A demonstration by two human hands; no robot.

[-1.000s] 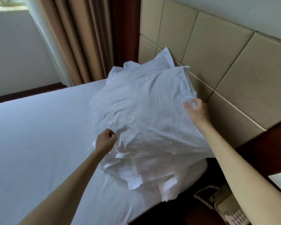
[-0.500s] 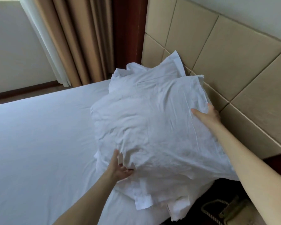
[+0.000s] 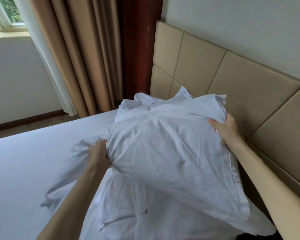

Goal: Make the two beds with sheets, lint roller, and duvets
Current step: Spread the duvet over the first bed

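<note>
- Pillow (image 3: 163, 153) at the bed's (image 3: 10, 196) head edge, atop a second pillow (image 3: 125, 210); left hand (image 3: 98, 153) grips its left side, right hand (image 3: 223, 129) its far corner.
- Headboard (image 3: 232, 75) close behind; smooth sheet (image 3: 42, 153) spreads left.

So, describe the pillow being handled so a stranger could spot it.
Find the beige padded headboard and look just in front of it. It is the top pillow, gripped by the left hand and right hand, unlike the pillow underneath.

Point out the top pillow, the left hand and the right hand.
top pillow (image 3: 163, 149), head view, middle of its wrinkled face.
left hand (image 3: 98, 153), head view, back of the hand at the pillow's left edge.
right hand (image 3: 223, 129), head view, back of the hand.
</note>
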